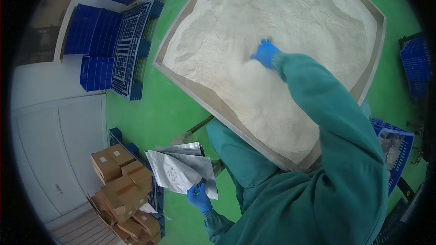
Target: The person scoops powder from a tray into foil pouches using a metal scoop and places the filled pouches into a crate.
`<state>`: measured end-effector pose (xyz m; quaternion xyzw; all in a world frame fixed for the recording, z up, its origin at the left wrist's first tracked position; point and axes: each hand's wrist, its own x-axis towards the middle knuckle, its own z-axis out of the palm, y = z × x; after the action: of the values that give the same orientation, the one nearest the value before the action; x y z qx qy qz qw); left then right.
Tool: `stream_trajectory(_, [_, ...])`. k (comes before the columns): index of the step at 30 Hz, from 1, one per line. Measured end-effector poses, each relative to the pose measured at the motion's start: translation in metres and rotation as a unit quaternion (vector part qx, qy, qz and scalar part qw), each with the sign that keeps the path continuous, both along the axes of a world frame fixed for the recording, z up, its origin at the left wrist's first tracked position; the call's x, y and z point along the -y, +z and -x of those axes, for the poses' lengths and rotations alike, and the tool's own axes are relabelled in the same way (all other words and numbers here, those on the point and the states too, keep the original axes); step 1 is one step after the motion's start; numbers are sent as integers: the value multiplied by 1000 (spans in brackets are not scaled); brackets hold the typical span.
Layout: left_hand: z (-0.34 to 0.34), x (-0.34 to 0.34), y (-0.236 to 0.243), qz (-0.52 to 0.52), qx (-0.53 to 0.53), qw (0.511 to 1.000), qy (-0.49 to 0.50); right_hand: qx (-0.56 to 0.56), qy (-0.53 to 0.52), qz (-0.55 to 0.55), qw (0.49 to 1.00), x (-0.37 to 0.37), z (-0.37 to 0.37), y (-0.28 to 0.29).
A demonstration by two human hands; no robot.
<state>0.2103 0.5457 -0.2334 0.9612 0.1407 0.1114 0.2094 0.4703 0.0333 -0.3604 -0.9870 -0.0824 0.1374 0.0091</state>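
Observation:
A shallow metal-rimmed tray holds a wide bed of off-white powder. My right hand, in a blue glove, reaches over the middle of it, at the powder's surface. Blur around its fingers hides their shape and whether anything is in them. Down at the left, outside the tray, my left hand, also gloved in blue, grips the lower edge of a silver foil pouch with a white label. More silver pouches lie behind that one, partly covered by it.
Cardboard boxes are piled on a dark blue pallet at the lower left. Blue crates and an upright pallet stand by the left wall. A blue basket with clear plastic inside sits right of me, another basket farther up. The floor is green.

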Motion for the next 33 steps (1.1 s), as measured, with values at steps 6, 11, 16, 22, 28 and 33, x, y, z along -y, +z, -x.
stream_trajectory(6, [-9, -21, -22, 15, -77, 996, -37, -82, 161, -61, 982, 25, 82, 55])
stream_trajectory(11, [-8, -13, -19, 15, -101, 993, -53, 250, 24, -27, 968, 61, -30, 138])
stream_trajectory(16, [-17, 2, -21, -8, -98, 991, -91, 291, -84, 102, 947, 52, -165, 101])
stream_trajectory(22, [-14, 18, 2, -32, -111, 990, -80, 12, 25, -21, 999, -39, -79, -16])
stream_trajectory(28, [-2, -24, 4, -85, -112, 988, -71, -23, 192, -43, 980, -18, 23, 49])
stream_trajectory(33, [-15, -22, 42, -92, -70, 984, 133, 107, 215, -36, 970, 24, -29, 90])
